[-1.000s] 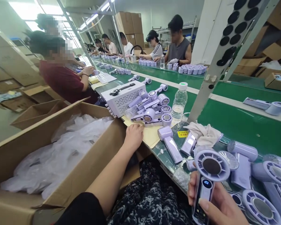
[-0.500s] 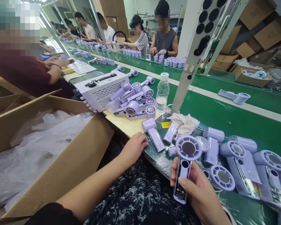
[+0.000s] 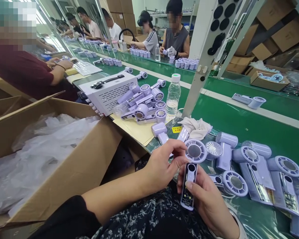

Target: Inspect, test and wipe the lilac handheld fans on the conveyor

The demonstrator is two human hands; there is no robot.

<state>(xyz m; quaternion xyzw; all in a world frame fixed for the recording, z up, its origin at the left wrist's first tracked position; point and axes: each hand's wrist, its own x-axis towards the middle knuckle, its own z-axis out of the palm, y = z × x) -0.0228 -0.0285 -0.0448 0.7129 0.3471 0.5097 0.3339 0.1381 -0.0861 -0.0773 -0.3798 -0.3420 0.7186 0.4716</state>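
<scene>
A lilac handheld fan point(image 3: 189, 192) stands upright in my right hand point(image 3: 204, 192), whose fingers wrap its handle with the thumb on the front. Its round ringed head faces me, a dark disc at the centre. My left hand point(image 3: 164, 162) pinches the left rim of that head between thumb and fingers. Just behind my left hand lies another lilac fan point(image 3: 159, 131), its handle partly hidden. To the right, several more fans point(image 3: 235, 183) rest on the green bench, some in clear plastic film. A crumpled white cloth point(image 3: 195, 127) lies behind the held fan.
An open cardboard box point(image 3: 64, 179) with clear plastic bags stands at my left. Beyond are a white metal case point(image 3: 109, 93), a heap of fans point(image 3: 142, 103), a water bottle point(image 3: 173, 96) and a slanted post point(image 3: 201, 66). Co-workers sit along the line.
My left hand has moved right and up from the bench edge to the fan's head. My right hand still holds the fan, now slightly further left.
</scene>
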